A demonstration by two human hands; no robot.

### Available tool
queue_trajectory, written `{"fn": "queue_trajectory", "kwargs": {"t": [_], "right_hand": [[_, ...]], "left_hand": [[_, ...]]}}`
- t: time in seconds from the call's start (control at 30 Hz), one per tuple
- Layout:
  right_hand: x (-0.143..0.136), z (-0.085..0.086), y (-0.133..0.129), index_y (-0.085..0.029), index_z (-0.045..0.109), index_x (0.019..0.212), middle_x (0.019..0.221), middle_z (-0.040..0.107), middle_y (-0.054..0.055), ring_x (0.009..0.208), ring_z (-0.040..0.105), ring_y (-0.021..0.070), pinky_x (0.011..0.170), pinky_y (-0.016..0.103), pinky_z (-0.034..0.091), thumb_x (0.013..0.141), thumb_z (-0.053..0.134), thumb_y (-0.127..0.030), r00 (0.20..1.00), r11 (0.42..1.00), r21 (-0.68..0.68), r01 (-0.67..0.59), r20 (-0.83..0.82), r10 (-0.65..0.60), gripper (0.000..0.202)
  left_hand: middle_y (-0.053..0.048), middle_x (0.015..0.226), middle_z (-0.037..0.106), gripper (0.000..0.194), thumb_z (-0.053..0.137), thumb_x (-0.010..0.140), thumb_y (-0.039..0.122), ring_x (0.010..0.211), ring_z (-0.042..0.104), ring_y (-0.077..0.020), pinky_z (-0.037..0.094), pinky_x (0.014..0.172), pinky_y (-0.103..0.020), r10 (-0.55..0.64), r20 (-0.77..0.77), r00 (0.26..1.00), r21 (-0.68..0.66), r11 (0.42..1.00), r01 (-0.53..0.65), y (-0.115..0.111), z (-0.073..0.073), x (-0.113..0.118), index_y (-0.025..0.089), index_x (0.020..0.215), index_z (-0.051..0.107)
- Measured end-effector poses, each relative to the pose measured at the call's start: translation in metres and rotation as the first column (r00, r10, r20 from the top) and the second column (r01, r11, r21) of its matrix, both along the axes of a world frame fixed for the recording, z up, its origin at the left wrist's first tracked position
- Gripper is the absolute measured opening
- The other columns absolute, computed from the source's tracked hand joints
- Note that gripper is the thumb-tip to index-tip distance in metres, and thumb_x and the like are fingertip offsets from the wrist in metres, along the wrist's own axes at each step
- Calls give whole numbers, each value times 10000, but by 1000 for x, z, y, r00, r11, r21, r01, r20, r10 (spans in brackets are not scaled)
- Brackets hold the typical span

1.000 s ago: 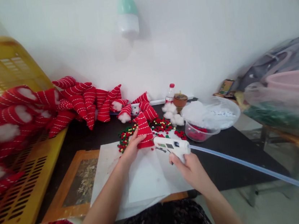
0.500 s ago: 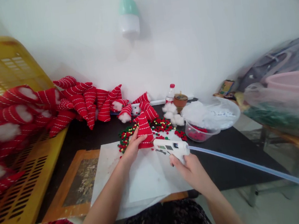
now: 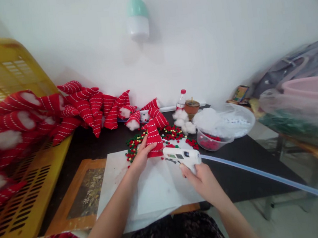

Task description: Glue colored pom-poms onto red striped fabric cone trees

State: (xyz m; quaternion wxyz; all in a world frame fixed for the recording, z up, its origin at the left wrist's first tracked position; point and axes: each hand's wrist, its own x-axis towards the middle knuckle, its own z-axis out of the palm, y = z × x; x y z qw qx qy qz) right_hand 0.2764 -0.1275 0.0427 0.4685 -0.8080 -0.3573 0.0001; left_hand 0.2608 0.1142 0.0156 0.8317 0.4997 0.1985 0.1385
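My left hand (image 3: pixel 143 155) grips a red cone-shaped fabric hat (image 3: pixel 153 137) with white dashed stitching, its point turned away from me. In my right hand (image 3: pixel 199 176) is a white hot glue gun (image 3: pixel 182 154), its nozzle close to the hat's lower right edge; whether it touches I cannot tell. A long translucent glue stick (image 3: pixel 252 170) runs from the gun's back toward the lower right. White paper sheets (image 3: pixel 153 193) lie under both hands. Small red, green and yellow pom-poms (image 3: pixel 175 131) are scattered behind and beside the hat.
A yellow plastic crate (image 3: pixel 47 175) with many stuffed red cones (image 3: pixel 88 108) stands at left. Cotton tufts (image 3: pixel 182 120), a bottle (image 3: pixel 181 100), a brown cup (image 3: pixel 191 108) and clear tubs (image 3: pixel 215 143) occupy the back right. A pink basin (image 3: pixel 314 86) sits further right.
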Motion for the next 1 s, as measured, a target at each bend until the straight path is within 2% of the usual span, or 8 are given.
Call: {"fn": "queue_trajectory", "kwargs": {"t": [0.2, 0.37, 0.53, 0.63, 0.73, 0.8, 0.87, 1.0], "right_hand": [[1, 1, -1, -208, 719, 825, 618, 672, 62, 652, 679, 250, 678, 316, 538, 1002, 498, -468, 1000, 1000, 4, -2, 17, 2, 384], [0, -3, 1, -235, 645, 697, 589, 649, 57, 697, 694, 259, 717, 322, 552, 993, 505, -481, 1000, 999, 45, 23, 5, -23, 410], [0, -3, 1, -238, 629, 660, 623, 676, 71, 762, 719, 275, 751, 329, 561, 975, 530, -461, 999, 997, 62, 48, -7, -48, 398], [2, -5, -2, -219, 675, 715, 701, 728, 93, 800, 735, 284, 789, 353, 572, 971, 540, -448, 999, 998, 42, 38, -3, -37, 370], [5, -10, -6, -196, 736, 857, 885, 781, 132, 925, 740, 307, 880, 386, 565, 970, 567, -473, 994, 992, 68, 102, 20, -104, 344], [5, -13, -8, -194, 746, 882, 930, 782, 138, 974, 731, 312, 922, 392, 549, 972, 571, -497, 988, 983, 101, 151, 22, -154, 362], [5, -14, -9, -194, 741, 868, 919, 778, 129, 954, 728, 299, 883, 360, 552, 981, 554, -506, 986, 977, 132, 168, -18, -167, 381], [3, -11, -8, -177, 739, 897, 881, 775, 111, 843, 718, 259, 697, 281, 539, 991, 528, -510, 979, 969, 179, 173, -137, -150, 406]], "left_hand": [[-85, 1268, 740, 837, 838, 738, 273, 1022, 754, -252, 588, 844, -311, 0, -14, 1000, 21, 1000, 0, -1, 4, -1, 273, 1507, 508], [-90, 1221, 754, 877, 849, 715, 255, 952, 761, -245, 590, 790, -300, 36, -41, 999, -21, 999, -36, -3, 7, -1, 248, 1516, 493], [-80, 1126, 778, 724, 817, 730, 240, 895, 759, -247, 592, 722, -294, 2, 10, 1000, -45, 999, -2, -6, 12, -2, 224, 1414, 580], [-72, 1109, 777, 612, 806, 741, 255, 872, 754, -237, 581, 683, -282, -9, 23, 1000, -55, 998, 10, -6, 14, -2, 226, 1326, 629], [-68, 1081, 770, 535, 793, 766, 286, 853, 746, -228, 574, 651, -281, 6, 13, 1000, -84, 996, -5, -4, 12, -1, 221, 1276, 644], [-77, 1062, 766, 494, 778, 793, 316, 852, 743, -238, 589, 667, -313, 1, 9, 1000, -123, 992, 0, -2, 11, -1, 208, 1256, 646], [-94, 1046, 763, 454, 754, 828, 364, 865, 741, -259, 608, 708, -364, -30, 7, 1000, -174, 984, 31, 0, 10, -2, 191, 1233, 648], [-123, 1071, 754, 414, 710, 872, 430, 923, 735, -286, 631, 737, -420, -119, 39, 992, -234, 964, 125, 4, 9, -6, 159, 1180, 656]]}}
